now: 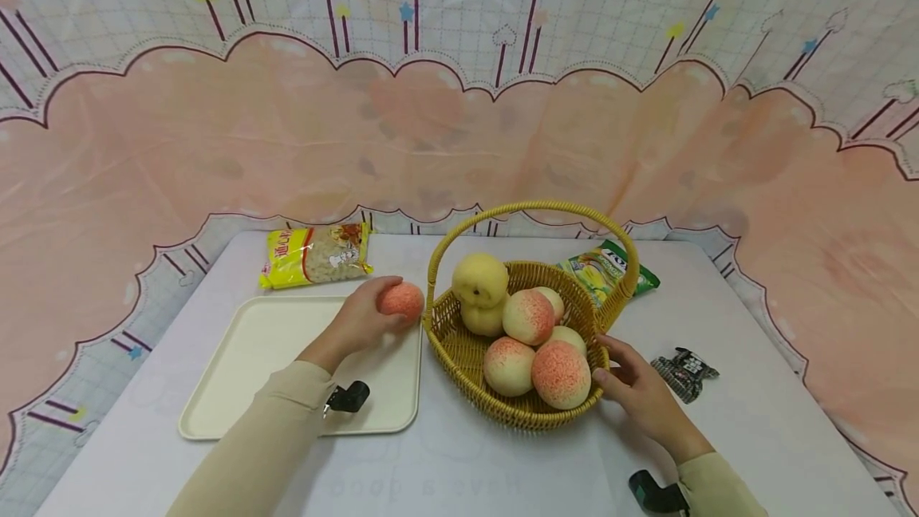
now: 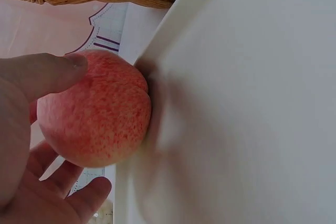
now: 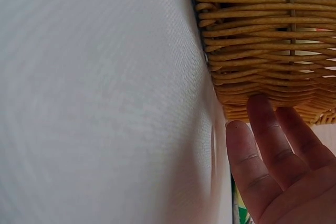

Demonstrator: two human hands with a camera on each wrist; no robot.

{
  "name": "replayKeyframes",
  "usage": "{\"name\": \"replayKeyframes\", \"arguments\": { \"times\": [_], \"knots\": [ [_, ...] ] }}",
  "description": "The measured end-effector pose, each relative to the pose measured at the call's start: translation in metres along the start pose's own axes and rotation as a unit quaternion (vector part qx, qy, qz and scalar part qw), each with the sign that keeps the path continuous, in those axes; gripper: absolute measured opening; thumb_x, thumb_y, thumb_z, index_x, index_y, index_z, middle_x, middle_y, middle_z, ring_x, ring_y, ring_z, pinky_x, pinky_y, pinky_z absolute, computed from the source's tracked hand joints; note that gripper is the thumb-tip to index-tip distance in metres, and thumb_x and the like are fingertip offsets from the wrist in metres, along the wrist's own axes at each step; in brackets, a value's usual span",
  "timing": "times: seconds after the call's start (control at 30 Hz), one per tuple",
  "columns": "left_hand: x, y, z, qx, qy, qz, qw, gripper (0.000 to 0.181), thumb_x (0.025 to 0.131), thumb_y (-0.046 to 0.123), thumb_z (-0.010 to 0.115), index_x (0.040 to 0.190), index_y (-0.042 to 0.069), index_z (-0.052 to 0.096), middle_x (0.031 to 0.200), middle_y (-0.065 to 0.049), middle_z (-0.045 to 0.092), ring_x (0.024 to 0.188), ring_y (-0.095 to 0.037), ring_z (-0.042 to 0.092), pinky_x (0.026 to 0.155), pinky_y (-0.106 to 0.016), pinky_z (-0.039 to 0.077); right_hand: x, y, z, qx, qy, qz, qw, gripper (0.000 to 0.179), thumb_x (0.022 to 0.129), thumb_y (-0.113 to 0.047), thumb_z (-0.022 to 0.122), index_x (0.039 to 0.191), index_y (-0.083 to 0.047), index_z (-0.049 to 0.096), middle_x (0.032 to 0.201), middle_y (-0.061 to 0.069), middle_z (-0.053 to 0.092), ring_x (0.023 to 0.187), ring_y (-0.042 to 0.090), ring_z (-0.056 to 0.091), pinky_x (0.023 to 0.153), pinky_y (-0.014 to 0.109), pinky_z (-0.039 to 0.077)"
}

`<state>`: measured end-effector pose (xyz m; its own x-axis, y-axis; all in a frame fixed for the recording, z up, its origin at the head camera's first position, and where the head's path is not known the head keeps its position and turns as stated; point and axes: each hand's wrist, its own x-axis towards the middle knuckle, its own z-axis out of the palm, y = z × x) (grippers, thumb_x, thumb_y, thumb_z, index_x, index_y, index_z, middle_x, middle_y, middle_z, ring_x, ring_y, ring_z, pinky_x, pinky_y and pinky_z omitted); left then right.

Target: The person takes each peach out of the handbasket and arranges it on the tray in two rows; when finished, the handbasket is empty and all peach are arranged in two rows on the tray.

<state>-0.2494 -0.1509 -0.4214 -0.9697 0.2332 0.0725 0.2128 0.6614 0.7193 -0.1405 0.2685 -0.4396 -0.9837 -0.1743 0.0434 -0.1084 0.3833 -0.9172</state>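
Gripping a peach (image 1: pixel 402 301) in my left hand (image 1: pixel 362 316), I have it by the far right corner of the cream tray (image 1: pixel 251 373), just left of the wicker basket (image 1: pixel 517 419). My thumb (image 2: pixel 50 74) presses on one side of the peach and my fingers curl round the other, the lower ones spread a little away from its skin. The peach sits close to the tray's edge; I cannot tell whether it touches it. My right hand (image 1: pixel 642 389) is at the basket's right side, well apart from that peach, with the basket between them. It grasps no fruit: the fingers (image 3: pixel 268 140) are nearly straight and slightly parted, and at least one fingertip rests against the woven outer wall, while the thumb lies near the rim. Inside the basket, five more peaches (image 1: pixel 562 374) lie heaped toward the right and front, with yellow fruit (image 1: pixel 483 274) at the left, under the tall arched handle (image 1: pixel 534 206). Behind the tray is a yellow packet (image 1: pixel 316 256), a green packet (image 1: pixel 610 268) lies behind the basket, and a small black packet (image 1: pixel 685 373) lies on the white table (image 1: pixel 445 477), just beyond my right hand.
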Motion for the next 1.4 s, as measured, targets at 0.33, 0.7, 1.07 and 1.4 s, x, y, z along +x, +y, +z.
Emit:
{"name": "replayKeyframes", "arguments": {
  "times": [0.33,0.7,1.07,1.4],
  "knots": [
    [0.0015,0.0000,-0.0008,0.001,0.016,-0.002,0.9999,0.059,0.086,0.002,0.071,0.141,-0.004,0.049,0.141,-0.028,0.049,0.132,-0.046,0.043,0.110,-0.059,0.032,0.0018,-0.0009,-0.0006,0.000,0.000,-0.002,1.0000,0.054,0.103,-0.014,0.057,0.151,-0.001,0.037,0.144,0.034,0.042,0.121,0.050,0.053,0.081,0.031,0.056],
    [0.0029,0.0002,-0.0044,0.002,0.001,-0.024,0.9997,0.060,0.086,0.001,0.069,0.143,0.000,0.050,0.143,-0.027,0.049,0.132,-0.045,0.043,0.108,-0.059,0.035,0.0016,-0.0014,-0.0010,0.000,0.000,0.001,1.0000,0.054,0.102,-0.014,0.058,0.151,-0.001,0.037,0.144,0.033,0.042,0.121,0.049,0.053,0.082,0.030,0.055],
    [0.0024,-0.0014,-0.0049,-0.004,-0.010,-0.021,0.9997,0.059,0.086,0.002,0.070,0.142,0.001,0.051,0.142,-0.025,0.050,0.130,-0.044,0.046,0.107,-0.058,0.037,0.0003,0.0006,0.0003,0.006,0.003,0.010,0.9999,0.054,0.103,-0.015,0.058,0.151,-0.001,0.037,0.144,0.033,0.043,0.121,0.047,0.054,0.080,0.028,0.055],
    [0.0027,-0.0032,-0.0060,-0.018,-0.015,-0.027,0.9994,0.058,0.089,0.011,0.071,0.143,0.004,0.051,0.143,-0.025,0.049,0.131,-0.045,0.045,0.105,-0.059,0.038,-0.0004,0.0002,0.0005,0.010,0.005,0.012,0.9999,0.054,0.103,-0.014,0.058,0.151,-0.001,0.037,0.144,0.033,0.042,0.121,0.047,0.054,0.081,0.030,0.056]
  ]
}}
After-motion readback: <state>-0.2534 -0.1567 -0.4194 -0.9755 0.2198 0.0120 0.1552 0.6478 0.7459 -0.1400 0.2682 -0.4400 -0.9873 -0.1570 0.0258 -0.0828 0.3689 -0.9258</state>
